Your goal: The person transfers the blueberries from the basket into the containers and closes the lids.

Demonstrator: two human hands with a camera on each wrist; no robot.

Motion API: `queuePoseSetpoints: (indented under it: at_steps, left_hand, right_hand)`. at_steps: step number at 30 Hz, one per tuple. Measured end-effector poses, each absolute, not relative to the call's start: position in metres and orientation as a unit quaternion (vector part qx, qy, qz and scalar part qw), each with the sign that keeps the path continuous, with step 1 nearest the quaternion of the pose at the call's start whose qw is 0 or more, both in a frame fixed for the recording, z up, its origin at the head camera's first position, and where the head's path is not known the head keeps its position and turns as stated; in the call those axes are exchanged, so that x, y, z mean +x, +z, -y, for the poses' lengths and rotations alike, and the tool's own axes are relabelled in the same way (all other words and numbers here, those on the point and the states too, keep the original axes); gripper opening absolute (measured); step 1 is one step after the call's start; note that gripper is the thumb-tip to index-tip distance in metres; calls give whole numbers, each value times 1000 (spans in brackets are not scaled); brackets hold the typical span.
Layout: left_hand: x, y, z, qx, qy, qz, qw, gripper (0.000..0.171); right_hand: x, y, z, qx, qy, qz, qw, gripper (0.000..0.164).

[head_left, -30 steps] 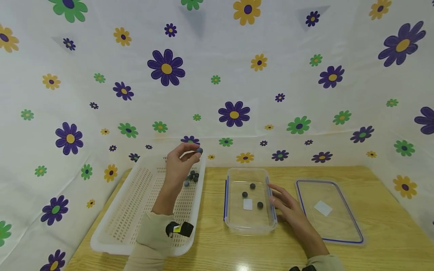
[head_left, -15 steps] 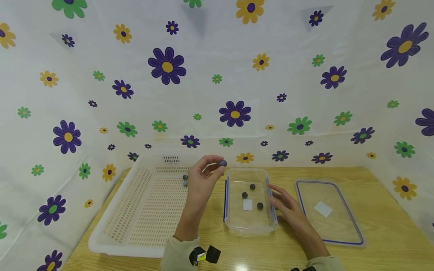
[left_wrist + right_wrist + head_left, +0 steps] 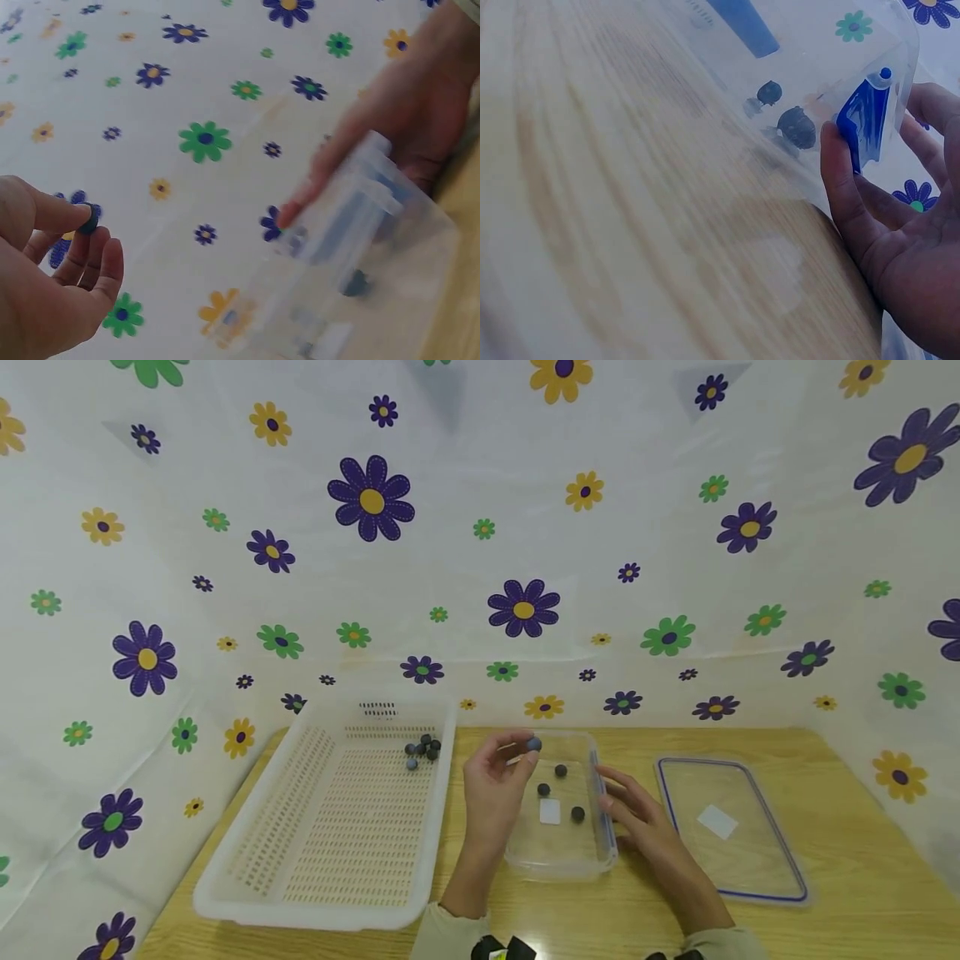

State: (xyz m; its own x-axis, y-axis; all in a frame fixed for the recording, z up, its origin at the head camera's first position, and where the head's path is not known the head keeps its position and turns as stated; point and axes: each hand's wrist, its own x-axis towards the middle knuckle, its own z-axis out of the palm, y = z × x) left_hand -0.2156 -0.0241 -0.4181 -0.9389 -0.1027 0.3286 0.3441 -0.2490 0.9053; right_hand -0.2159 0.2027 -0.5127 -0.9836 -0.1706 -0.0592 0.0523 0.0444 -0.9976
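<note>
My left hand (image 3: pixel 495 793) pinches a blueberry (image 3: pixel 534 743) between thumb and fingertips, above the back left part of a clear plastic container (image 3: pixel 558 867). The same blueberry (image 3: pixel 90 218) shows at the fingertips in the left wrist view. Inside the container lie three dark blueberries (image 3: pixel 577 814) and a white square label (image 3: pixel 550 811). My right hand (image 3: pixel 645 822) touches the container's right side with extended fingers; in the right wrist view its thumb and fingers lie beside the blue-edged clip flap (image 3: pixel 866 112). The left hand hides the container's left side in the head view.
A white perforated basket (image 3: pixel 315 914) stands at the left, with several blueberries (image 3: pixel 426 740) in its back right corner. The blue-sealed lid (image 3: pixel 757 860) lies flat at the right of the wooden table (image 3: pixel 847 860). A flowered cloth (image 3: pixel 450 568) hangs behind.
My left hand has carried the blueberry rightward from above the basket to above the container, slightly lower. The right hand has stayed at the container's side.
</note>
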Motion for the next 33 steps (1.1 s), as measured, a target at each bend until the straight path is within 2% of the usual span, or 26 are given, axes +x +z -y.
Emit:
queuePoseSetpoints:
  at_steps: [6, 13, 33]
  left_hand:
    - [-222, -446, 19, -76, -780, 610, 121, 19]
    - [-226, -465, 16, -86, -764, 633, 88, 18]
    - [-227, -470, 16, -118, -714, 684, 88, 17]
  right_hand:
    - [-214, -514, -202, -31, -687, -722, 80, 56]
    - [-212, -515, -203, -30, -683, -725, 82, 56]
    - [-218, -517, -203, -48, -691, -717, 82, 55]
